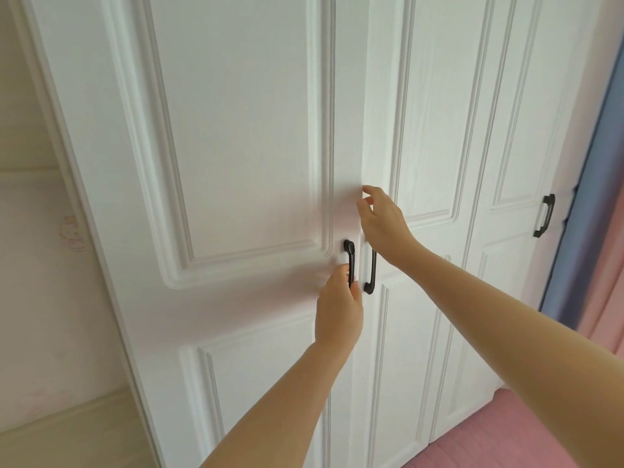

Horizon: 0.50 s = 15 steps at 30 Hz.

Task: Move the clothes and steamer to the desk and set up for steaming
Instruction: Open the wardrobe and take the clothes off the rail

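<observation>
While left hand (337, 312) fingers grip handle (350, 263), right hand (383, 224) fingers spread, wardrobe (236, 130) closed

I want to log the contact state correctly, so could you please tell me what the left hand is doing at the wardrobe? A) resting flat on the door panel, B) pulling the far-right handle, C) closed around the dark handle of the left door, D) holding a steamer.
C: the left hand has its fingers curled around the lower part of the dark handle on the left door.
</observation>
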### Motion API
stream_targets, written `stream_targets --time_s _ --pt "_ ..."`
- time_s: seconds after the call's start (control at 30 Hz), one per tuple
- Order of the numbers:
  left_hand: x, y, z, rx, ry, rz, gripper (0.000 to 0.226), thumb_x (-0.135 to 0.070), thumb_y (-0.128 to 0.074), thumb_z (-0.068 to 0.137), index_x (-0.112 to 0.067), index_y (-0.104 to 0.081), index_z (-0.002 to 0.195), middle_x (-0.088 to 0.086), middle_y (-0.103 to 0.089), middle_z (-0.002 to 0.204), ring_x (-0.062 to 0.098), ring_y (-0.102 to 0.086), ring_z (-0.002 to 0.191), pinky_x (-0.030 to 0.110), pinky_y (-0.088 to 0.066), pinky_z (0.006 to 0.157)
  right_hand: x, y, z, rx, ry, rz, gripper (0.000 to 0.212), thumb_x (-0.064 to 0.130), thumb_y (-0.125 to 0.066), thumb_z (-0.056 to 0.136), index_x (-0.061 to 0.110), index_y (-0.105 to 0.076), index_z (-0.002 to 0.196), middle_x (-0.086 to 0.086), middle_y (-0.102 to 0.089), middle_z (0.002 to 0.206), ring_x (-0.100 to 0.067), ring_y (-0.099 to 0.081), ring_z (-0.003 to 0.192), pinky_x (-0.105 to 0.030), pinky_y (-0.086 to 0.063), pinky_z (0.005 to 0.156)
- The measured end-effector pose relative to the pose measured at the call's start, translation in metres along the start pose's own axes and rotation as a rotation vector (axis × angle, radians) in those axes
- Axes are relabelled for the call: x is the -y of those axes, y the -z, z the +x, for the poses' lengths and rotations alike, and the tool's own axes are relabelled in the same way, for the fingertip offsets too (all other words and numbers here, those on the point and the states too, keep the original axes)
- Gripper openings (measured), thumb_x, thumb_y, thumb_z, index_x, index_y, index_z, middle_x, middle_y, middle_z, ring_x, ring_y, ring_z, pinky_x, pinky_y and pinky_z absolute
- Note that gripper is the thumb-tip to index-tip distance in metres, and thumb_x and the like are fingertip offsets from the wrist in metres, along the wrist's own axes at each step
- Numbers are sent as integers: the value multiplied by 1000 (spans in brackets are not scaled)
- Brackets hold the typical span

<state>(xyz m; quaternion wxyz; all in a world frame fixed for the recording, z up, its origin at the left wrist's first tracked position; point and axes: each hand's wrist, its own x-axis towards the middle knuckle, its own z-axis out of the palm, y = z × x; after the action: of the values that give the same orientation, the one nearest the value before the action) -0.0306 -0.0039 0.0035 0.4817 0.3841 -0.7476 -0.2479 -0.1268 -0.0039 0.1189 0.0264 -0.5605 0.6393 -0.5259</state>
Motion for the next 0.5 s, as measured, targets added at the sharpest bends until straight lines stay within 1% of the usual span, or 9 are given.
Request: stream_targets --time_s 0.07,0.1,0.17,0.23,0.3,0.4,0.5 --pt "-3 0 -4 -2 -3 -2 20 -17 -43 98 -16 -53 116 -1 -63 102 21 -58 94 39 -49 81 4 1 -2 -7 -35 56 41 27 -32 102 13 -39 140 4 -54 98 -23 -56 88 -38 -49 81" --pt "-4 1 -6 -5 -2 2 21 -17 -43 98 -16 -53 117 -1 -64 102 20 -58 95 38 -49 81 7 3 -4 -10 -53 82 40 26 -32 102 13 -40 139 4 -54 93 -23 -56 86 -41 -51 82" --pt "-6 1 -12 -15 4 9 23 -17 -42 99 -16 -53 119 -1 -65 104 19 -58 97 34 -48 80 9 7 -8 -16 -78 135 38 25 -33 102 13 -43 136 0 -56 90 -25 -57 86 -48 -52 86" --pt "-8 1 -18 -26 0 22 23 -17 -40 100 -16 -53 119 -1 -66 102 19 -59 95 31 -47 77 10 12 -15 -20 -87 166 34 25 -34 101 15 -44 133 2 -55 87 -23 -55 83 -53 -52 85" --pt "-12 3 -26 -30 -16 25 22 -17 -39 100 -16 -54 117 0 -66 98 21 -59 91 29 -45 72 11 19 -24 -22 -94 199 32 26 -37 101 19 -44 131 4 -54 91 -23 -57 86 -54 -53 84" --pt "-20 8 -44 -23 -26 1 20 -19 -41 100 -17 -54 116 -4 -64 98 16 -58 93 33 -49 76 14 29 -42 -36 -107 236 28 27 -40 99 24 -44 126 0 -55 99 -29 -60 97 -54 -54 84" --pt "-29 15 -63 -14 -26 -31 16 -23 -47 98 -21 -54 112 -12 -58 92 13 -58 90 38 -52 75 20 40 -65 -74 -104 243 24 28 -41 99 26 -44 123 -1 -56 99 -29 -60 98 -52 -53 85"
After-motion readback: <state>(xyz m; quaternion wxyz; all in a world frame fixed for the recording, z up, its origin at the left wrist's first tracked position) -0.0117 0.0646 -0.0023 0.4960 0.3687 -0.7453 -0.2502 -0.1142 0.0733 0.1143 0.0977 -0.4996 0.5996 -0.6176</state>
